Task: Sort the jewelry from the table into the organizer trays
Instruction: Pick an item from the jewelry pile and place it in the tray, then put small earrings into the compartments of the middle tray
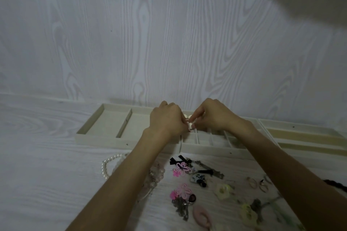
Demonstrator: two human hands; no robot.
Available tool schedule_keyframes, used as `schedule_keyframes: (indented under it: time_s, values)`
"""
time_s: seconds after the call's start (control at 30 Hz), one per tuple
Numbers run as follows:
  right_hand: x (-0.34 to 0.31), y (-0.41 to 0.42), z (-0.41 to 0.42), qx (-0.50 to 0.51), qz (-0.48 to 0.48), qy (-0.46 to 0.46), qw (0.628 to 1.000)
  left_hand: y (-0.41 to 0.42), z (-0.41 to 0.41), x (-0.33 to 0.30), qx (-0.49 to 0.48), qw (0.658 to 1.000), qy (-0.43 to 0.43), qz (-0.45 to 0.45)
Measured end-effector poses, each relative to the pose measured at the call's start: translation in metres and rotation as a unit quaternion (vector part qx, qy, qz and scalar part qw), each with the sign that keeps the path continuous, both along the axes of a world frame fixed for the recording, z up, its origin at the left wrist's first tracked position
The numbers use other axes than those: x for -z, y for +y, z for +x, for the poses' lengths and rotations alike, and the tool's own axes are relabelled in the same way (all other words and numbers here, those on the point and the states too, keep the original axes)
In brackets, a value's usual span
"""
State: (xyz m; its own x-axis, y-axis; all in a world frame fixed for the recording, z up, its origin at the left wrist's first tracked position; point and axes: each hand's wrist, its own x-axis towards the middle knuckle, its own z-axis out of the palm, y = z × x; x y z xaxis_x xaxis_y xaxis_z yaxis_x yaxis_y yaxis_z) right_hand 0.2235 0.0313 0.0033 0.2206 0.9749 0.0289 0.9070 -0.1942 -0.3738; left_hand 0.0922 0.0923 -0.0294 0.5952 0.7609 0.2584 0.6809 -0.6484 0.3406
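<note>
I have both hands up over the organizer trays, the left hand (168, 118) and the right hand (212, 116) brought together so that their fingertips pinch a small cluster of white beads (189, 119), which looks like a pearl earring or a pair of them; I cannot tell exactly which. The piece hangs just above the middle tray (206, 146), the one cut into small square cells, near its back left corner. To do this step well, I judge I should lower the piece straight down into one cell and let go only when it touches the lining, releasing one hand first so the other steadies it. If it is a pair, both halves belong in the same cell or in neighbouring ones. The wide-compartment tray (105, 127) on the left suits the longer pieces, so I keep it free for the pearl necklace (109, 163) lying on the counter (47, 184) beside my left forearm. The pink flower clips (181, 169), rings (252, 182) and other bits wait nearer me, unsorted.
</note>
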Motion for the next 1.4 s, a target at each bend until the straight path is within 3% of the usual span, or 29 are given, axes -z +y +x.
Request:
schedule_keyframes:
  time_s: [0.23,0.43,0.6,0.83,0.97,1.2,1.4]
  values:
    - [0.003,0.003,-0.012,0.069,0.024,-0.079,0.994,0.002,-0.002,-0.003,0.018,0.999,0.022,-0.02]
    - [0.003,0.006,-0.011,0.082,0.006,-0.067,0.994,0.007,-0.005,-0.008,0.058,0.993,0.083,-0.053]
    - [-0.009,-0.017,-0.007,0.057,0.029,0.024,0.998,0.009,-0.02,-0.025,0.071,0.99,0.043,-0.113]
    - [-0.018,-0.093,-0.019,-0.021,0.035,0.153,0.987,-0.039,-0.066,-0.032,0.059,0.995,-0.033,-0.067]
    - [-0.013,-0.114,-0.035,-0.061,-0.04,0.106,0.992,-0.067,-0.092,-0.01,0.071,0.989,-0.079,-0.106]
    - [-0.009,-0.134,-0.061,-0.076,-0.183,0.027,0.98,-0.089,-0.098,-0.001,0.161,0.973,-0.076,-0.146]
    - [0.005,-0.134,-0.077,-0.042,-0.18,0.013,0.983,-0.097,-0.092,0.007,0.215,0.968,-0.003,-0.129]
